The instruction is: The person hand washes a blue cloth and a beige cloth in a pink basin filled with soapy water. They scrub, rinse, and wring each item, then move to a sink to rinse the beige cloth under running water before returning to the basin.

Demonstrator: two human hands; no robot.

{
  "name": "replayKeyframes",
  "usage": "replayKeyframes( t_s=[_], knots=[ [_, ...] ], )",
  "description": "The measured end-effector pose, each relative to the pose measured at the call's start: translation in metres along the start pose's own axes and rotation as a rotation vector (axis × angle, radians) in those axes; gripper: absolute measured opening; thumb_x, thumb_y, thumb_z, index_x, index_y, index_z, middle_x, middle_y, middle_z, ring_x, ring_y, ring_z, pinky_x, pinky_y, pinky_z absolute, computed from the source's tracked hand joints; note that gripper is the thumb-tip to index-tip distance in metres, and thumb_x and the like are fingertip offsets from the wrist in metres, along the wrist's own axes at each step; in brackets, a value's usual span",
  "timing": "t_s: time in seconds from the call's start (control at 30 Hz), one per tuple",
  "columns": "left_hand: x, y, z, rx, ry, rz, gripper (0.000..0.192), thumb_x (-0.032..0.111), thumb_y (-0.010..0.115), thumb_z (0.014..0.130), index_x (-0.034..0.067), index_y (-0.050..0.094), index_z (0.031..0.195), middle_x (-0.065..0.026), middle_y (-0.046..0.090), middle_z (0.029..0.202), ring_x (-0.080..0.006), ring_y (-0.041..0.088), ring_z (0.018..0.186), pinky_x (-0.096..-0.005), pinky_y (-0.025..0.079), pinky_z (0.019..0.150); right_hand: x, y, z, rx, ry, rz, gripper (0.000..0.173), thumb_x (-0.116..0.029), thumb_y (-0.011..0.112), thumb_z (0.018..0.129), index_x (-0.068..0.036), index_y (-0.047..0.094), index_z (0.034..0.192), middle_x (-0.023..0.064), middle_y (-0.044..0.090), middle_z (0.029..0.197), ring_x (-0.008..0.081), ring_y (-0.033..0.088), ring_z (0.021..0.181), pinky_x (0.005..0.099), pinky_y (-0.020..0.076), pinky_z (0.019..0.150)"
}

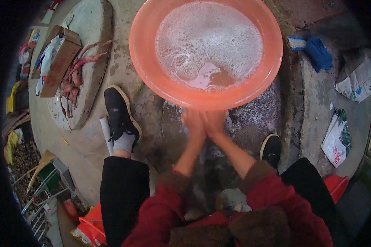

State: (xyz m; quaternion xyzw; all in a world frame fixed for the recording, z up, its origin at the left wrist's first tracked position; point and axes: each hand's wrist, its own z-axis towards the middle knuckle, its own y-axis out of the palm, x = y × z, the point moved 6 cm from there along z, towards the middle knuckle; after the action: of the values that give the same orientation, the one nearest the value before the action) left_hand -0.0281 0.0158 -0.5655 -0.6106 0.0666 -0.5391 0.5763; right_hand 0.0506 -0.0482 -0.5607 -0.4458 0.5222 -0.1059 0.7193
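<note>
A large orange plastic basin (142, 71) holding foamy, soapy water (213, 40) stands tilted-looking before me. Below its near rim are my left hand (193, 122) and my right hand (215, 122), side by side and touching at the wrists. The rim hides part of the fingers, and both hands are slightly blurred, so whether they grip the basin cannot be told. Wet, sudsy concrete (256, 114) shows under and beside the basin. Both forearms reach forward between my knees, in red sleeves with brown cuffs.
At the left, a cardboard box (60, 64) and reddish sweet potatoes (77, 77) lie on a raised slab. My black shoes flank the wet floor. To the right are a blue cloth (317, 54), plastic bags (337, 142) and a concrete ledge. A metal rack (43, 197) stands lower left.
</note>
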Motion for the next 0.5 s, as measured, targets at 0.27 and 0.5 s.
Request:
replayKeyframes(
  t_s=[0.27,0.5],
  knots=[
    [-0.009,0.017,-0.048,-0.140,-0.182,0.104,0.020,0.023,0.046,0.093,0.006,0.057,0.094,-0.0154,0.056,0.089,-0.0336,0.051,0.090,-0.0512,0.034,0.086,0.015,0.008,-0.038,-0.052,-0.210,-0.099,0.027,-0.033,0.058,0.088,-0.009,0.069,0.085,0.0094,0.065,0.085,0.0314,0.058,0.085,0.0505,0.0394,0.087],
    [0.018,-0.005,-0.058,-0.003,-0.118,0.001,0.019,0.021,0.049,0.092,0.004,0.056,0.095,-0.0138,0.055,0.093,-0.0332,0.049,0.094,-0.0507,0.033,0.087,-0.007,-0.032,-0.052,-0.077,-0.079,-0.137,0.025,-0.031,0.057,0.089,-0.009,0.068,0.087,0.0086,0.065,0.089,0.0283,0.058,0.089,0.0478,0.0400,0.085]
  ],
)
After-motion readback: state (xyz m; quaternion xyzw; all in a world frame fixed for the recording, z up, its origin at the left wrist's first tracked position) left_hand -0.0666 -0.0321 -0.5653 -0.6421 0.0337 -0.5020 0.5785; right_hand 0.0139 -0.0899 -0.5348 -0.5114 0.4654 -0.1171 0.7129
